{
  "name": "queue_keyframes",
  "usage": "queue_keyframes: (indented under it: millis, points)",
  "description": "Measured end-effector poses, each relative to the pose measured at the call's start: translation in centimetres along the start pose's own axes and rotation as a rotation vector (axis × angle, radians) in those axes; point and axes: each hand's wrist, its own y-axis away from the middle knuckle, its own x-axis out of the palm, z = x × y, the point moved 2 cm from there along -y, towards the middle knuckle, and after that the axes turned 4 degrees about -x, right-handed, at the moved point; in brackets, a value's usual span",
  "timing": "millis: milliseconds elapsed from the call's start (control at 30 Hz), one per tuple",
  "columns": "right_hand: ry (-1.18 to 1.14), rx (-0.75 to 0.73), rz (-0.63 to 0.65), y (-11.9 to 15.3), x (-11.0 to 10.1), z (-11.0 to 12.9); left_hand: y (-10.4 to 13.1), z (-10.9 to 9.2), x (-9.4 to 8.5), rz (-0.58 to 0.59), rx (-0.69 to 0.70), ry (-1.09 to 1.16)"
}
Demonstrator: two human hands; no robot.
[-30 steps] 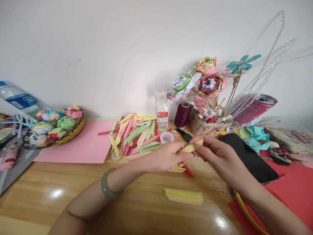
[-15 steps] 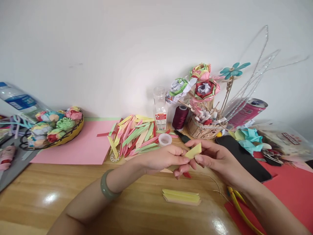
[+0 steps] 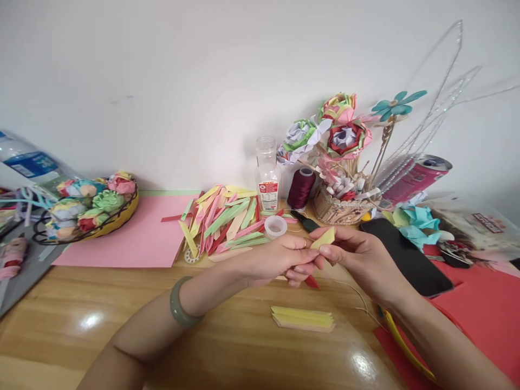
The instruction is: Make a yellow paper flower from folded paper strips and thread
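A small folded yellow paper strip point(image 3: 324, 239) is pinched between my two hands above the table. My left hand point(image 3: 290, 259), with a ring, grips its lower left end, fingers curled. My right hand point(image 3: 353, 253) holds the right end between thumb and fingers. Just below the hands, a red paper tip point(image 3: 311, 281) shows. Nearer the front, a stack of folded yellow and peach strips point(image 3: 303, 318) lies on the wooden table point(image 3: 211, 346). Behind my left wrist is a pile of coloured folded strips point(image 3: 227, 219).
Behind the hands stand a clear bottle point(image 3: 268, 179), a purple thread spool point(image 3: 301, 188) and a basket of paper flowers point(image 3: 339, 208). A black phone point(image 3: 406, 260) and yellow-handled tool point(image 3: 406, 346) are right. Pink paper point(image 3: 150, 233) and a flower basket point(image 3: 117, 219) lie left.
The view has shifted slightly. My fingers have closed further over the yellow strip, and my right thumb has moved a little left along it.
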Motion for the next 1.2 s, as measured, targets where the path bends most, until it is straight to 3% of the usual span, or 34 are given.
queue_keyframes:
  millis: [167, 233, 333, 433, 700, 867, 1033, 1200]
  points:
    - [0.131, -0.046, -0.116, 1.1, 0.0, 0.0, 0.1, 0.0, -0.2, -0.068, 0.023, 0.084]
    - [0.284, -0.091, -0.015, 2.4, 0.4, -0.3, 0.2, -0.2, -0.4, -0.14, 0.06, 0.112]
    - [0.529, -0.134, 0.268, 4.9, 1.6, -1.5, 0.3, -0.6, -0.7, -0.222, 0.116, 0.129]
    - [0.668, -0.129, 0.374, 7.0, 2.4, -3.2, 0.3, -0.8, -0.9, -0.236, 0.136, 0.138]
    - [0.782, -0.28, 0.306, 7.4, 3.4, -5.6, 0.4, -0.8, -0.9, -0.25, 0.12, 0.138]
    - [0.772, -0.288, 0.266, 7.1, 3.7, -5.8, 0.5, -0.9, -1.1, -0.248, 0.131, 0.139]
    - [0.751, -0.232, 0.308, 7.1, 3.7, -5.4, 0.3, -0.7, -1.1, -0.215, 0.163, 0.148]
    - [0.854, -0.306, 0.299, 7.5, 4.0, -5.1, 0.2, -0.4, -1.2, -0.285, 0.177, 0.13]
